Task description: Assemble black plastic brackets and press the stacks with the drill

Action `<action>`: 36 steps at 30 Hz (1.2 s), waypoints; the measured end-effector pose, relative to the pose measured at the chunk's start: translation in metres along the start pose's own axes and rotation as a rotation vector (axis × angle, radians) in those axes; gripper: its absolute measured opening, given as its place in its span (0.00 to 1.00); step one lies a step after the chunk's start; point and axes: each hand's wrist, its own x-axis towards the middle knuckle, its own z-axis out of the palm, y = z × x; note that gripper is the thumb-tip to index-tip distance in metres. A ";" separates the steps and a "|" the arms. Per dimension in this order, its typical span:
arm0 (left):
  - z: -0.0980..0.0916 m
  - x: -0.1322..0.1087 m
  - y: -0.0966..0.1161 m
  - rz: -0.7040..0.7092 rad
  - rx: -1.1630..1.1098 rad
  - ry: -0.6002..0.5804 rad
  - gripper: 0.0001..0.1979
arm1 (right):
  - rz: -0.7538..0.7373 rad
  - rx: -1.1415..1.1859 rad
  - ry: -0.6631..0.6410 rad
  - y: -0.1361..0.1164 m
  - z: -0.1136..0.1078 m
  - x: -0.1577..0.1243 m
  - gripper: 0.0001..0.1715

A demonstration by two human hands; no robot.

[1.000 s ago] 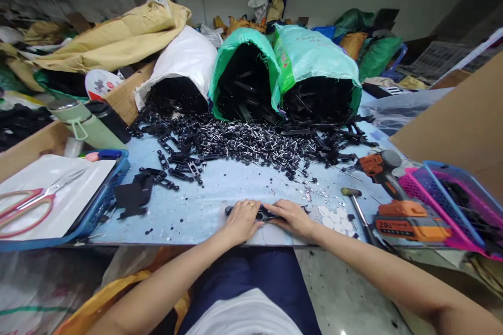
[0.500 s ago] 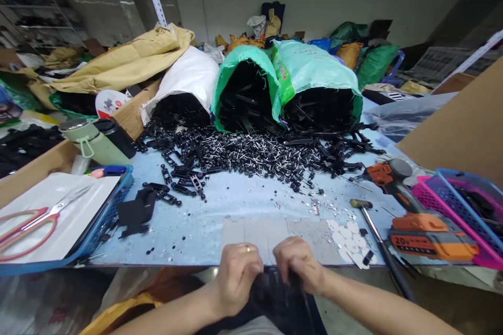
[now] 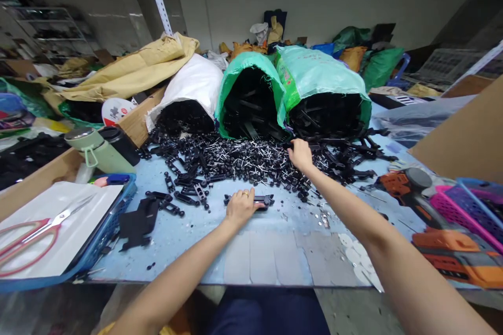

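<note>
My left hand rests on a flat black plastic bar on the light blue table, fingers closed over its left end. My right hand reaches far forward into the heap of small black parts with metal pins, its fingers curled down among them; what they hold, if anything, is hidden. Behind the heap lie three open sacks full of black parts: a white sack, a green sack and a pale green sack.
An orange drill and pink and blue baskets sit at the right. A blue tray with a white sheet and red-handled scissors is at the left, behind it a green flask. White round pads lie by my right forearm.
Both hands were together at the table's near edge, then over my lap. Now the left is back on the table on a black bar and the right has stretched out to the heap.
</note>
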 end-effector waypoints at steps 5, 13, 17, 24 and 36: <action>-0.018 0.014 -0.014 -0.090 0.020 0.104 0.18 | 0.069 -0.283 -0.207 0.041 0.013 0.045 0.14; -0.045 0.016 -0.110 -0.326 0.228 -0.178 0.13 | -0.164 -0.327 -0.221 0.060 0.002 0.033 0.11; -0.039 0.025 -0.112 -0.316 0.210 -0.198 0.10 | -0.102 -0.063 -0.188 0.050 -0.023 0.011 0.17; -0.062 0.011 -0.098 -0.413 -0.129 -0.002 0.09 | 0.260 1.217 -0.509 0.009 -0.053 -0.071 0.19; -0.084 -0.057 0.029 -0.444 -0.777 0.168 0.14 | 0.307 1.749 -0.725 -0.071 -0.054 -0.200 0.24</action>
